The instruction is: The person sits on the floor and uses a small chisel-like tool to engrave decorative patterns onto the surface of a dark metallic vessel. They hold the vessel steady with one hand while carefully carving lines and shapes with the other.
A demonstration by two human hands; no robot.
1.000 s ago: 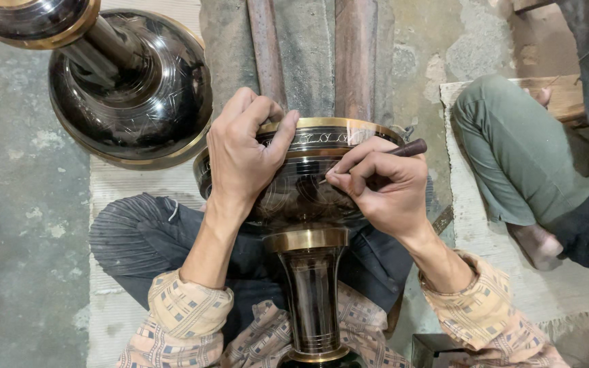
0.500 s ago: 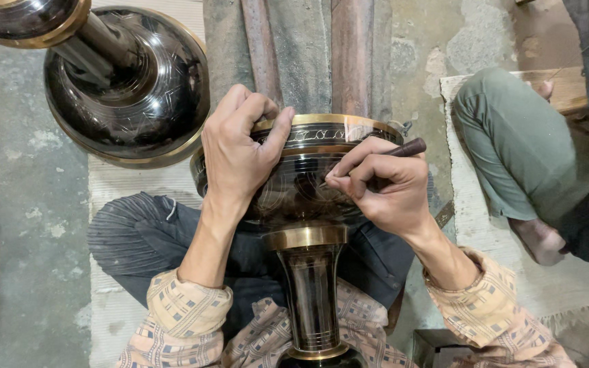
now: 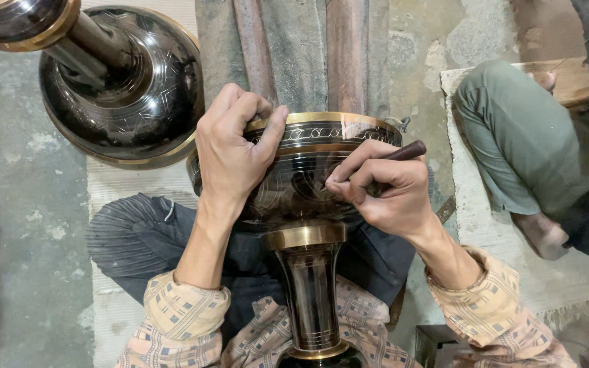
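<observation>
Engraving under way: left hand [image 3: 233, 146] clamped the dark brass-banded vase [image 3: 308, 177] lying across the lap; right hand [image 3: 383, 194] pinched a wooden-handled graver [image 3: 403, 151] against its bowl. Continuing likely needs steady pressure.

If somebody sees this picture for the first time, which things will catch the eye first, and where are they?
In the centre, a dark metal vase with brass bands lies across the person's lap. The left hand grips its rim, while the right hand presses a thin brown engraving tool to its patterned side. At the upper left a second dark vase lies on the floor, and at the right edge another person's leg in green trousers shows.
</observation>
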